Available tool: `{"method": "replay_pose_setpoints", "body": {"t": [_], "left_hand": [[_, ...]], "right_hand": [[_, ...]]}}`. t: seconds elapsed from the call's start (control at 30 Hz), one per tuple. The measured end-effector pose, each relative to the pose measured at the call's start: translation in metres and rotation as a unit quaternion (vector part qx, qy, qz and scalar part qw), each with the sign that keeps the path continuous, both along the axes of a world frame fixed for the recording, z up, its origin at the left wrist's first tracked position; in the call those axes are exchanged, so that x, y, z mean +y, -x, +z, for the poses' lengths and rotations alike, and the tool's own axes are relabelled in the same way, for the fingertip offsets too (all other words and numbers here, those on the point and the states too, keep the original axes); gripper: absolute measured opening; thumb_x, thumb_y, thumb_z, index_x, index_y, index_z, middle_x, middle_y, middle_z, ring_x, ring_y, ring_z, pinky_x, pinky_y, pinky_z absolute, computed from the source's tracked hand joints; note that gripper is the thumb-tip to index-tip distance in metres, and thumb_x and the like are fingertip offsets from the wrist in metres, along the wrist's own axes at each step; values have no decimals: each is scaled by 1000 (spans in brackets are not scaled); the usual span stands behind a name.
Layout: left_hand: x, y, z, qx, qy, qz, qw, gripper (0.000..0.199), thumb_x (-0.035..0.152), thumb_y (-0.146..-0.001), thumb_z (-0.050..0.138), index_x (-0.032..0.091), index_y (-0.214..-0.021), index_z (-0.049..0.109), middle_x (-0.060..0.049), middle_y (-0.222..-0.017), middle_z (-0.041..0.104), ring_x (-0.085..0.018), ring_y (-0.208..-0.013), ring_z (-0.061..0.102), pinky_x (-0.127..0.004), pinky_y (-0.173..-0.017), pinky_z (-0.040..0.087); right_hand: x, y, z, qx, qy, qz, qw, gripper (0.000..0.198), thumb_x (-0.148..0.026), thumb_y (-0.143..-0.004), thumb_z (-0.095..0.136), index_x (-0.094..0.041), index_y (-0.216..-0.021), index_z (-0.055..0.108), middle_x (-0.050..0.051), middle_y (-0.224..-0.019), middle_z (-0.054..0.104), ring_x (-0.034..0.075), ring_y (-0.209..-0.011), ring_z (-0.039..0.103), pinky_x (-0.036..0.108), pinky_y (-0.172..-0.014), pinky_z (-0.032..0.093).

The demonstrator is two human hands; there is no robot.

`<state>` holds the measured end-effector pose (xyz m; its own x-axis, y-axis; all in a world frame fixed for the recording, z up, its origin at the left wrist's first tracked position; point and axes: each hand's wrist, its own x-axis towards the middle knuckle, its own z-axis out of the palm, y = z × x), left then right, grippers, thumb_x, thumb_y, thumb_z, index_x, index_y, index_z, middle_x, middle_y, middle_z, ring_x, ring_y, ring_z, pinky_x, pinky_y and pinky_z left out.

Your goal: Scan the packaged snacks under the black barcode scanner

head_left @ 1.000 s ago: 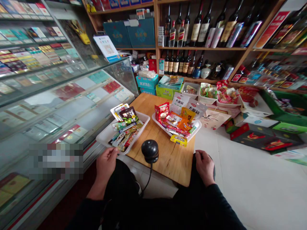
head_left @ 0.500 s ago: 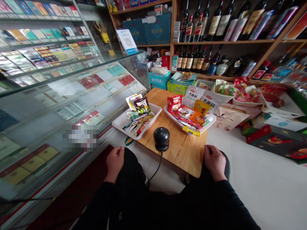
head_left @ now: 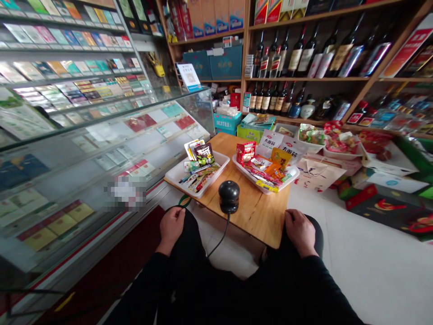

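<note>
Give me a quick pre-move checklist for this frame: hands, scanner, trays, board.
1. Left hand empty, resting on the knee: ok.
2. Right hand empty, resting on the knee at the board's near corner: ok.
3. Black barcode scanner upright on the wooden board, cord hanging off the near edge between the knees: ok.
4. Left white tray fully supported: not ok, its near corner overhangs the board's left edge.
5. Right white tray contained: not ok, a yellow packet pokes over its near rim.
6. Bare board between scanner and right hand: ok.
</note>
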<state>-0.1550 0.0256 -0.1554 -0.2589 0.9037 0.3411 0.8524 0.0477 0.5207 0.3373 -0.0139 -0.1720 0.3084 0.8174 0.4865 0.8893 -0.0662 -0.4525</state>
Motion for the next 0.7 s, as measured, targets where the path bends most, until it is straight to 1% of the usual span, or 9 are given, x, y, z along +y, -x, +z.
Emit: {"method": "replay_pose_setpoints", "body": {"t": [0.2, 0.3, 0.4, 0.5, 0.57, 0.63, 0.7], "left_hand": [[-4, -2, 11, 0, 3, 5, 1000, 31, 46, -96, 51, 23, -89, 69, -4, -87, 73, -21, -79, 65, -31, -73, 43], [-3, -2, 21, -36, 0, 16, 999, 31, 49, -94, 53, 23, -90, 70, -4, -87, 73, -22, -79, 65, -32, -75, 46], [2, -5, 33, -83, -29, 17, 996, 31, 50, -92, 56, 22, -90, 70, -4, -86, 74, -22, -78, 66, -31, -76, 48], [11, -14, 43, -119, -54, -1, 991, 31, 49, -92, 57, 20, -90, 70, -3, -80, 72, -20, -74, 66, -30, -74, 48], [20, -22, 49, -136, -59, -23, 989, 31, 48, -93, 57, 20, -91, 69, -3, -78, 71, -19, -72, 65, -29, -73, 49], [34, -30, 57, -144, -63, -51, 986, 31, 48, -93, 56, 20, -93, 69, -3, -79, 72, -19, -73, 66, -29, -73, 50], [53, -36, 69, -140, -72, -78, 984, 31, 48, -94, 56, 19, -95, 69, -4, -83, 73, -19, -74, 66, -29, -75, 51]], "right_hand": [[1, 2, 1, 3, 6, -2, 1000, 36, -43, -95, 47, -19, -94, 74, 8, -93, 76, 24, -82, 68, 33, -72, 46], [1, 4, 3, 7, 8, -1, 1000, 37, -44, -95, 47, -19, -94, 74, 8, -94, 76, 24, -81, 68, 33, -72, 46], [2, 8, 5, 8, 11, 0, 1000, 38, -46, -95, 47, -19, -94, 74, 9, -95, 76, 24, -82, 68, 34, -72, 47], [2, 11, 7, 4, 17, -4, 1000, 39, -47, -96, 47, -20, -94, 74, 9, -96, 76, 25, -81, 68, 34, -71, 47], [2, 12, 7, 5, 21, -3, 1000, 39, -48, -95, 47, -20, -94, 74, 9, -96, 76, 26, -81, 69, 35, -71, 48], [2, 13, 9, 26, 21, 7, 999, 39, -50, -95, 48, -20, -95, 74, 9, -96, 77, 26, -82, 70, 36, -73, 50], [1, 14, 13, 64, 15, 18, 998, 40, -52, -94, 50, -20, -95, 74, 9, -96, 77, 27, -83, 71, 37, -76, 52]]}}
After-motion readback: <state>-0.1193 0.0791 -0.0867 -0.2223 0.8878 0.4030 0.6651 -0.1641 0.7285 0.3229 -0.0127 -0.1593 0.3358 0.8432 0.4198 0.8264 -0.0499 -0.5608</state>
